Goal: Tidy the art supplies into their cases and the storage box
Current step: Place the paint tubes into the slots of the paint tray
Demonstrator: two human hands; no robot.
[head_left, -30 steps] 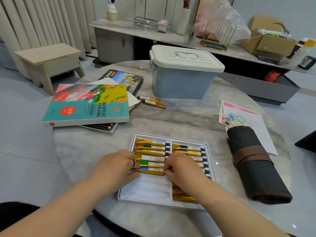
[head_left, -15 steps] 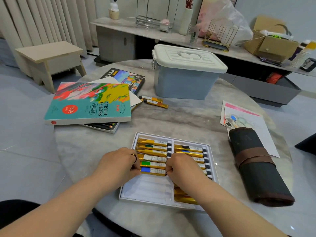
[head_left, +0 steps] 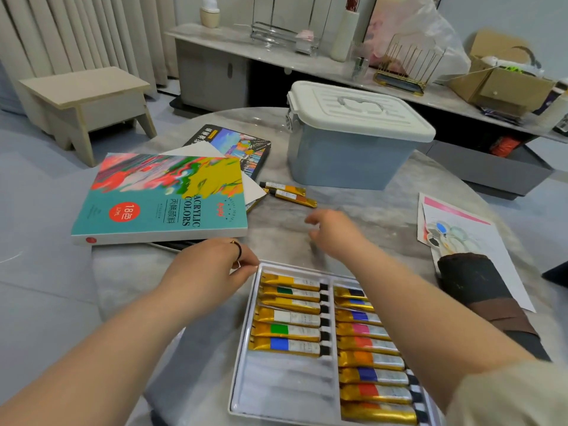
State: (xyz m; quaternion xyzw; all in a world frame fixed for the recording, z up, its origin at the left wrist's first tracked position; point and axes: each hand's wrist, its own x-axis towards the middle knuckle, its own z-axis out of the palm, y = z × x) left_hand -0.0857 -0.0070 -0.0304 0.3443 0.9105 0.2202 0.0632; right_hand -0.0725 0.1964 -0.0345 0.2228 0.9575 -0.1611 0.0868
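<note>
On the round table (head_left: 368, 207), the tray (head_left: 285, 382) of paint tubes (head_left: 292, 329) sits at 6 o'clock and the storage box (head_left: 347, 155) at 12. The acrylic paint box (head_left: 159, 198) lies at 9, stacked on other cases (head_left: 239, 146), with two loose tubes (head_left: 290, 195) just at its 3 o'clock. The brush roll (head_left: 479, 290) lies at 4, on a paper sheet (head_left: 491, 250).

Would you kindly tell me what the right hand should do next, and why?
Probably reach to the two loose paint tubes by the storage box and pick one up: the right hand is empty and near them, and the tray has free slots in its left column.
</note>
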